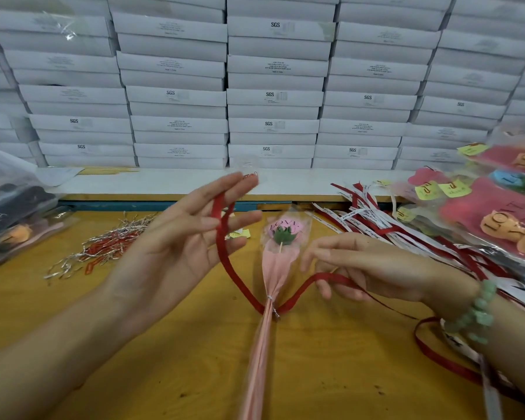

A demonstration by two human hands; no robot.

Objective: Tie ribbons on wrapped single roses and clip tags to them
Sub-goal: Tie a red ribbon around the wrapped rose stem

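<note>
The rose [278, 262] lies centre frame on the tabletop [134, 344], stem running to the lower edge. A ribbon [325, 276] Vs up from its neck. The left hand [179, 237] pinches one end and the right hand [370, 268] the other, the right nearer.

Your yellow wooden table [170, 344]: one wrapped rose [275, 262] flat at centre, head far, stem toward you. Small yellow tag [240, 234] just left of its head. Left: tangle of silver and red twist ties [103, 247]; beyond it, at left edge, clear bags [15, 213] of roses. Far right: heap of red and white ribbons [373, 222], finished tagged roses [491, 216] piled beside it.
</note>
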